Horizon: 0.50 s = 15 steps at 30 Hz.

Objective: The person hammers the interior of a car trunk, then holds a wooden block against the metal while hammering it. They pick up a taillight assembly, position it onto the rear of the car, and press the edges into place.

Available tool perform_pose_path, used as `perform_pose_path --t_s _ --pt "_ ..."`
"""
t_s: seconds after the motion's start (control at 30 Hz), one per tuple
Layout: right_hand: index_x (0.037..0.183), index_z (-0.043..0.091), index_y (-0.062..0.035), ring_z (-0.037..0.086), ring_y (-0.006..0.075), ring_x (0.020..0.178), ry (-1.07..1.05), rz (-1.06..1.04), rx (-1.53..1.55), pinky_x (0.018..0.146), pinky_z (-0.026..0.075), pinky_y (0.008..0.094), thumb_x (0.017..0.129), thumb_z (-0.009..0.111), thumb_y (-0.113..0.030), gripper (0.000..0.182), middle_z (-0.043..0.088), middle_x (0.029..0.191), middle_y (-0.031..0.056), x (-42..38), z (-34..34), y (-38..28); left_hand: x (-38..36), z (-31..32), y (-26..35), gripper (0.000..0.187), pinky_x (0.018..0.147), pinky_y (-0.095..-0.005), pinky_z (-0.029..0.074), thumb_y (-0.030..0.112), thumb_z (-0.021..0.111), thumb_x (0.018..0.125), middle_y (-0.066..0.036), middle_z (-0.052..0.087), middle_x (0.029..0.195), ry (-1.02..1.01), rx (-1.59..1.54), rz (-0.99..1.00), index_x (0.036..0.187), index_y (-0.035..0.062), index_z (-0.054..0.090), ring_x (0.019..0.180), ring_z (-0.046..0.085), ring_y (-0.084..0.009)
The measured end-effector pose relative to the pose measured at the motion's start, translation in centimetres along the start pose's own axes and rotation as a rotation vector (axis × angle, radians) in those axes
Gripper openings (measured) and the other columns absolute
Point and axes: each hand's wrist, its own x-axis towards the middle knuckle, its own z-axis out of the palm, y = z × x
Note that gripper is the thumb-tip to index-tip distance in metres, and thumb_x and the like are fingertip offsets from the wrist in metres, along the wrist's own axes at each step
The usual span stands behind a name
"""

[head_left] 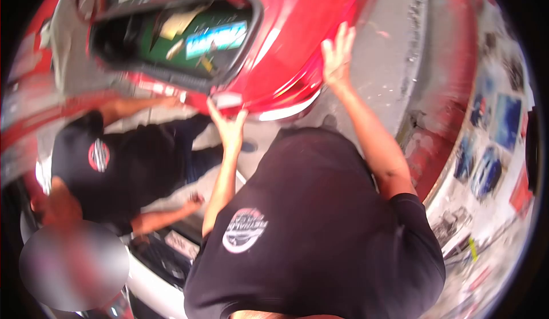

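My left hand (230, 129) is at the near edge of a red car body (286, 50), its thumb and fingers spread, fingertips against the edge beside a pale lamp-like part (226, 100). My right hand (338, 58) lies against the car's right side, fingers stretched out along the red panel. Neither hand is wrapped around anything. Between them runs a curved, shiny lower edge (289, 110) of the bodywork. To the left is a dark-framed opening or window (243, 61), through which a blue-and-white plate-like item (217, 40) and a yellowish paper (180, 24) show.
A co-worker in a dark shirt (151, 159) stands close on my left, one arm reaching to the car. Behind that person is a light-coloured vehicle (157, 287). On the right are a red-painted strip (443, 130) and a wall with pictures (506, 121).
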Motion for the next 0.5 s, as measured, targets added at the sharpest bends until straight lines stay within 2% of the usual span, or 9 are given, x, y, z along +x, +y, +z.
perform_pose_path --t_s 0.13,0.23,0.27,0.3,0.37,0.4,0.47,0.5 --pt "0.167 0.016 -0.0016 0.012 0.05 0.159 -0.059 0.013 0.066 0.129 0.019 0.0492 0.108 0.054 -0.045 0.083 0.002 0.17 0.0377 -0.1 0.0 0.0 -0.6 0.4 -0.5 0.125 0.129 -0.046 0.02 0.033 0.091 0.082 -0.025 0.013 0.172 0.077 0.104 -0.024 0.169 0.004 0.006 0.159 0.019 -0.0351" --pt "0.168 0.015 -0.0017 0.011 0.0502 0.159 -0.096 0.011 0.083 0.129 0.018 0.0498 0.108 0.054 -0.046 0.084 0.001 0.17 0.0381 -0.4 -0.3 0.1 -2.9 2.1 0.4 0.13 0.128 -0.0455 0.021 0.041 0.091 0.082 -0.028 0.012 0.172 0.219 0.041 -0.148 0.168 0.0012 0.001 0.158 0.02 -0.0374" --pt "0.168 0.015 -0.0017 0.009 0.0505 0.159 -0.095 0.013 0.07 0.129 0.017 0.0499 0.108 0.054 -0.046 0.085 0.001 0.17 0.0384 -0.5 -0.3 0.1 -3.8 3.0 0.1 0.131 0.128 -0.0448 0.021 0.042 0.091 0.083 -0.029 0.011 0.172 0.268 0.059 -0.172 0.168 0.0004 -0.001 0.159 0.02 -0.0377" --pt "0.168 0.015 -0.0017 0.009 0.0505 0.159 -0.124 0.005 0.083 0.129 0.017 0.0499 0.108 0.054 -0.046 0.085 0.001 0.17 0.0384 -0.5 -0.4 0.0 -4.6 4.1 -0.7 0.13 0.129 -0.0449 0.018 0.039 0.09 0.083 -0.029 0.011 0.172 0.31 -0.073 -0.205 0.167 -0.0001 -0.001 0.16 0.017 -0.0372" --pt "0.168 0.014 -0.0018 0.006 0.0509 0.16 -0.107 0.032 0.081 0.129 0.015 0.0508 0.107 0.054 -0.047 0.085 0.0 0.169 0.0389 -0.6 -0.2 -0.4 -7.5 6.6 -1.0 0.131 0.126 -0.0455 0.028 0.034 0.09 0.086 -0.029 0.015 0.171 0.259 -0.077 -0.399 0.167 0.0032 -0.007 0.159 0.023 -0.0361" --pt "0.168 0.014 -0.002 0.004 0.0512 0.16 -0.107 0.034 0.1 0.129 0.014 0.0517 0.107 0.053 -0.048 0.085 0.0 0.169 0.0391 -0.6 -0.2 -0.5 -7.8 7.6 -0.4 0.131 0.126 -0.0455 0.028 0.034 0.09 0.086 -0.029 0.015 0.171 0.273 -0.084 -0.408 0.167 0.0032 -0.007 0.159 0.023 -0.0361" --pt "0.168 0.014 -0.0019 0.004 0.0513 0.16 -0.111 0.034 0.105 0.129 0.014 0.0525 0.107 0.053 -0.048 0.085 -0.001 0.169 0.0391 -0.7 0.0 -0.4 -7.3 9.2 1.7 0.123 0.126 -0.044 0.027 0.038 0.086 0.09 -0.023 0.03 0.166 0.173 -0.676 -0.504 0.167 0.0019 -0.003 0.154 0.031 -0.0322" --pt "0.168 0.014 -0.0018 0.004 0.0513 0.159 -0.104 0.042 0.117 0.128 0.015 0.0533 0.107 0.054 -0.047 0.085 -0.001 0.169 0.0391 -0.7 0.1 -0.3 -7.3 9.7 2.1 0.123 0.126 -0.044 0.027 0.038 0.086 0.09 -0.023 0.03 0.166 0.185 -0.686 -0.504 0.167 0.0019 -0.003 0.154 0.031 -0.0322"
